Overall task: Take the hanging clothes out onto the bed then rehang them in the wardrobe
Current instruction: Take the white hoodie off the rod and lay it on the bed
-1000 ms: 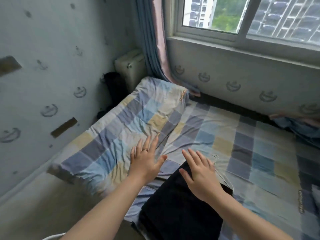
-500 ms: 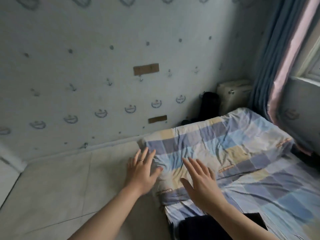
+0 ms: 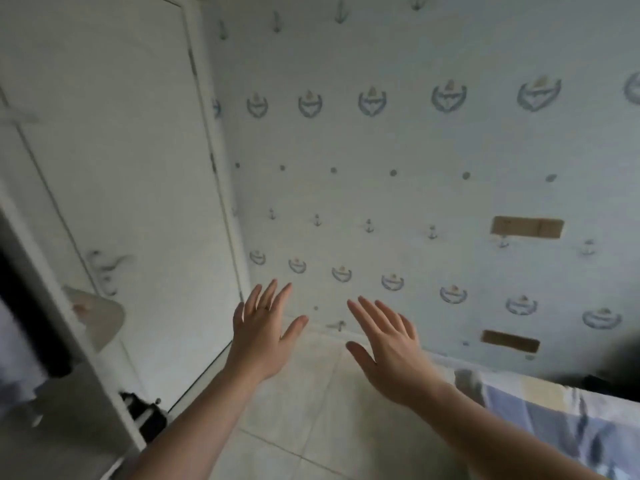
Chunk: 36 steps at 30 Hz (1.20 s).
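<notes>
My left hand [image 3: 264, 332] and my right hand [image 3: 389, 353] are both held out in front of me with straight, spread fingers, holding nothing, over the tiled floor. Only the corner of the bed [image 3: 568, 415], with its blue and yellow checked sheet, shows at the lower right. At the far left stands the white wardrobe [image 3: 52, 258], its edge blurred, with dark and pale cloth [image 3: 14, 327] inside. The dark garment laid on the bed is out of view.
A white door [image 3: 114, 140] with a handle [image 3: 107, 271] stands left of the patterned wall [image 3: 398, 168]. Pale floor tiles [image 3: 311, 420] lie between wardrobe and bed. A small dark object [image 3: 145, 412] sits low by the wardrobe foot.
The view has swung left, from the bed and window to the wall, door and wardrobe. The dark garment on the bed has left the view. Both hands stay spread and hold nothing.
</notes>
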Each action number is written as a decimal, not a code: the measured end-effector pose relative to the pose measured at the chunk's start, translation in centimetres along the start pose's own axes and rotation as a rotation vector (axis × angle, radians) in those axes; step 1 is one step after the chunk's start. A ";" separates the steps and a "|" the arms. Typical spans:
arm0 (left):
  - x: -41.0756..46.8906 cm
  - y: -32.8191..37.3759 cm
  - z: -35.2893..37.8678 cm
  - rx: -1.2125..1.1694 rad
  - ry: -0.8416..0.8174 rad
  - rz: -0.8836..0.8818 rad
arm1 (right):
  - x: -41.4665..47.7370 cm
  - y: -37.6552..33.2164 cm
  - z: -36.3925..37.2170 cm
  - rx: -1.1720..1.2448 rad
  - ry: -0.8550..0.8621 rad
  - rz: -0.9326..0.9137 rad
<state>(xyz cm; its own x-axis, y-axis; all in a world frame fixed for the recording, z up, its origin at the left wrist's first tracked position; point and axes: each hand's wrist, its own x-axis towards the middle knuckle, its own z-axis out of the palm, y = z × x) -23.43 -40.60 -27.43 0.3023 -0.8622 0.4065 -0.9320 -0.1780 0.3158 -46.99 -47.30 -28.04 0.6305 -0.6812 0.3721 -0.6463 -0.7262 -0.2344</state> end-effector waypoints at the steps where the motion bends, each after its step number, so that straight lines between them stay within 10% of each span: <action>1: 0.8 -2.3 -2.3 0.016 0.044 -0.016 | 2.5 -2.3 0.1 0.006 0.015 -0.052; 22: 0.8 -29.8 -50.4 0.736 0.705 -0.225 | 33.4 -49.4 -13.2 0.256 0.518 -0.957; 36: 3.8 -41.1 -62.5 0.677 0.743 -0.549 | 46.6 -69.7 -21.4 0.076 0.588 -1.004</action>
<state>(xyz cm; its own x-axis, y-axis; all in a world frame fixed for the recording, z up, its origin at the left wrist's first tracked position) 28.52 -6.95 14.73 0.5352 -0.1358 0.8338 -0.4860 -0.8568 0.1724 18.27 -26.46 24.89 0.5349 0.3366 0.7750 0.0699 -0.9317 0.3564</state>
